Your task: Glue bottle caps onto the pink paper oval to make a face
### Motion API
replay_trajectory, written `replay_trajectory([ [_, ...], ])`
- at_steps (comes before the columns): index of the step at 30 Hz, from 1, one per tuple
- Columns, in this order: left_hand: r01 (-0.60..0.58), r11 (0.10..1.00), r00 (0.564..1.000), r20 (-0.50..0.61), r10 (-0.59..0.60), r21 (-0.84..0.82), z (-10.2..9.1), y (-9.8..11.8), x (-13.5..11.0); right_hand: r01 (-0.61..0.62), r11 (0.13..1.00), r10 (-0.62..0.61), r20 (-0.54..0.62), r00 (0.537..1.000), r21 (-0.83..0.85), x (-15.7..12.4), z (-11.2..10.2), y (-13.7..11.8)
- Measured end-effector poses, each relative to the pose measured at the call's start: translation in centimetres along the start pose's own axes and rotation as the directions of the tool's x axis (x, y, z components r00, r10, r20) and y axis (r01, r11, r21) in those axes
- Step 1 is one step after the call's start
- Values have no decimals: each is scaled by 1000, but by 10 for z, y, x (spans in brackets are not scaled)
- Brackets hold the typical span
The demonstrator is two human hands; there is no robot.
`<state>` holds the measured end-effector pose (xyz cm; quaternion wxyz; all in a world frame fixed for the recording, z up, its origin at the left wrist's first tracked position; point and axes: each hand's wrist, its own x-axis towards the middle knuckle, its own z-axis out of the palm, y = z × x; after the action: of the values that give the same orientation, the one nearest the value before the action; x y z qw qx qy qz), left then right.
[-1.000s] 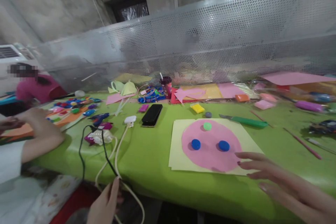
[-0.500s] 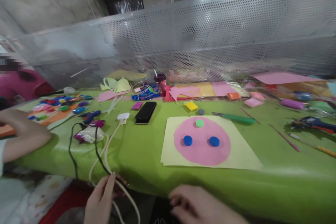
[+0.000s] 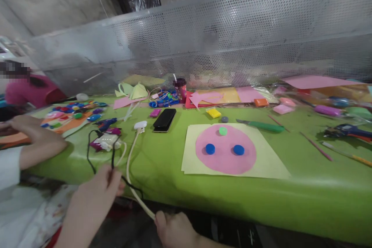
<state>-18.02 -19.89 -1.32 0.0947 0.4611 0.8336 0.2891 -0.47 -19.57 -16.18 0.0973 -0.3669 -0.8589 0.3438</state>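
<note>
My left hand (image 3: 95,193) is closed around a black cord (image 3: 113,157) in front of the table edge. Lower and to the right, my right hand (image 3: 176,229) grips a cream cable (image 3: 128,162), which runs up to a white power socket (image 3: 140,126) on the table. A blue glue gun (image 3: 106,123) and a crumpled purple-and-white packet (image 3: 106,142) lie beyond my left hand. On pale yellow paper (image 3: 190,155) rests a pink paper circle (image 3: 225,163), carrying two blue caps (image 3: 238,150) and a light green cap (image 3: 223,131).
A phone (image 3: 165,119) and a dark cup (image 3: 180,90) stand beyond the hands. Right of the paper lie a green-handled knife (image 3: 267,126), a pencil-like pink stick (image 3: 315,146) and pliers (image 3: 345,131). Another person's arm (image 3: 43,139) leans on the table at left.
My left hand has shifted left and up, from the cables' crossing onto the black cord. My right hand has moved left and taken hold of the cream cable.
</note>
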Motion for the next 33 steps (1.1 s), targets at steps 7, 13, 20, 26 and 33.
replay_trajectory([
  [7, 159, 817, 978, 202, -53, -554, -33, 40, 15, -41, 991, 43, -18, 999, 129, -3, 4, 3],
  [13, 81, 823, 951, 291, 105, -562, -18, 27, 19, -130, 291, 37, 124, 992, 948, 4, -20, -35],
  [20, 77, 798, 972, 223, 73, -598, -18, 26, 14, 66, -296, 217, 0, 976, 953, 15, -57, -83],
  [26, -129, 901, 962, 168, 215, -414, -6, 18, 18, 164, -311, 247, -87, 965, 936, 43, -60, -101],
  [33, -328, 902, 932, 61, 358, -279, 5, -4, 26, 444, -107, 197, -419, 887, 890, 86, -80, -106],
])
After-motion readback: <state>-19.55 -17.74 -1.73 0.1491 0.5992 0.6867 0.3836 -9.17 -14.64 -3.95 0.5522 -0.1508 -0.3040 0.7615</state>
